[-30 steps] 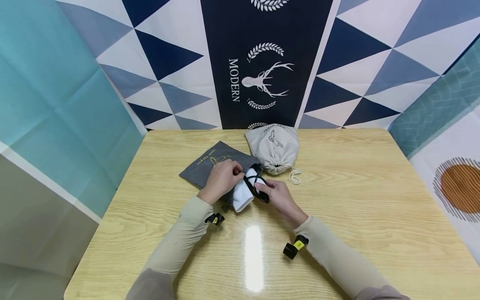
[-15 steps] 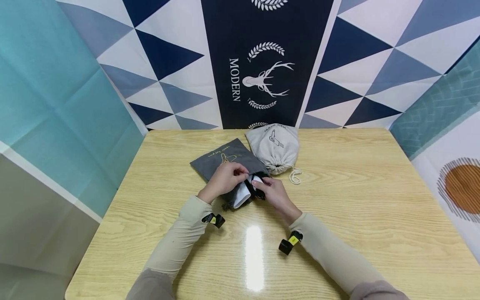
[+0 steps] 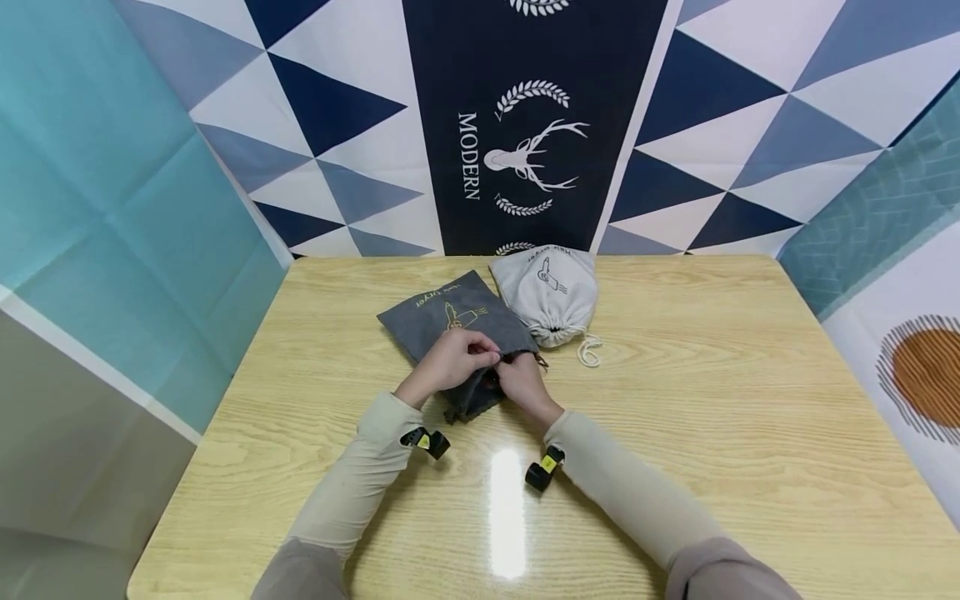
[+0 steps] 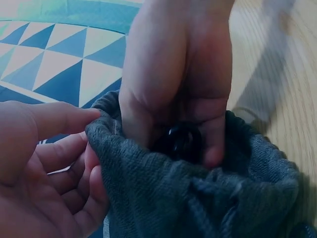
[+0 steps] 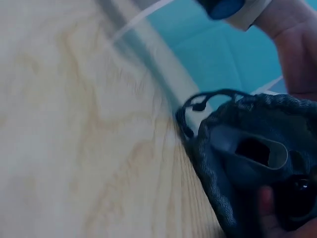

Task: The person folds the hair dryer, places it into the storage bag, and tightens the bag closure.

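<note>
A dark grey drawstring bag (image 3: 491, 312) with a yellow hair dryer print lies on the table, its mouth toward me. My left hand (image 3: 452, 360) pinches the bag's rim between thumb and fingers, also plain in the left wrist view. My right hand (image 3: 522, 385) reaches into the mouth, its fingers partly hidden by the cloth. In the left wrist view it holds a coiled black cord (image 4: 182, 141) just inside the rim. Within the bag, the right wrist view shows the hollow oval end of a white hair dryer (image 5: 280, 156) beside the cord.
A light grey drawstring bag (image 3: 551, 296), also printed with a hair dryer, lies behind and to the right, drawn closed, its white cord (image 3: 589, 352) trailing on the wooden table (image 3: 712, 400). A patterned cloth (image 3: 525, 125) hangs at the table's back edge.
My right hand has moved left and into the bag with the black cord. The white hair dryer has gone from the head view. My left hand stays at the rim; the bag has shifted slightly right.
</note>
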`<state>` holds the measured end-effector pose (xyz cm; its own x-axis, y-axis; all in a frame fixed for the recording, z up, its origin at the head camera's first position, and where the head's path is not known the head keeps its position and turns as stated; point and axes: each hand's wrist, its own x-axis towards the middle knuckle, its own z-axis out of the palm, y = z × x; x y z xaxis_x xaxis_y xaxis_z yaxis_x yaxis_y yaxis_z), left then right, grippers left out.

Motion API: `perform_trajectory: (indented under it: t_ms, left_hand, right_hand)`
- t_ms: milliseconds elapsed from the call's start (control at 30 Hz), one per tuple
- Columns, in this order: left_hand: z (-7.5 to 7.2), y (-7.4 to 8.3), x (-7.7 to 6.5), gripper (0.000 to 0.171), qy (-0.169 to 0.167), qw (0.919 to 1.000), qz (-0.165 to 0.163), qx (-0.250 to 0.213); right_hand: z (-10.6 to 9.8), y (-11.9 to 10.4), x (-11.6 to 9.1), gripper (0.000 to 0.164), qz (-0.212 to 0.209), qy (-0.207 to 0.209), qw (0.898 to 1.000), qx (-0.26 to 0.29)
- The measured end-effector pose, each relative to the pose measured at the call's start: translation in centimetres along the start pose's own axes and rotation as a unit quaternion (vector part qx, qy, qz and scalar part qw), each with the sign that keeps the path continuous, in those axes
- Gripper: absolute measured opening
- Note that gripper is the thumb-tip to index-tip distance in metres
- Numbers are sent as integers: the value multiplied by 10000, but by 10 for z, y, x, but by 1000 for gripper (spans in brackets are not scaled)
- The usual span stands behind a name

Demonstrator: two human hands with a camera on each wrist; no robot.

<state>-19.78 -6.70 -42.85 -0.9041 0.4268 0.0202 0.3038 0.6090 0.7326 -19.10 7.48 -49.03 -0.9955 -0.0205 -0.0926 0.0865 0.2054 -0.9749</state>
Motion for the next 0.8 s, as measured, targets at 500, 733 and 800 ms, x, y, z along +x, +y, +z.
perform_trajectory:
  t_ms: [500, 733, 800]
  left_hand:
    - [1, -5, -3, 14, 314, 9992, -246, -64]
    - [0, -6, -10, 14, 291, 9988, -362, -120]
    - [1, -7, -12, 14, 277, 9988, -383, -139]
  right_hand:
    - [-25, -6, -24, 39, -330, -612, 9937, -884]
    - [-41, -9, -33, 27, -902, -290, 9795, -1776]
    - [-45, -9, -34, 25, -1020, -194, 9746, -1983]
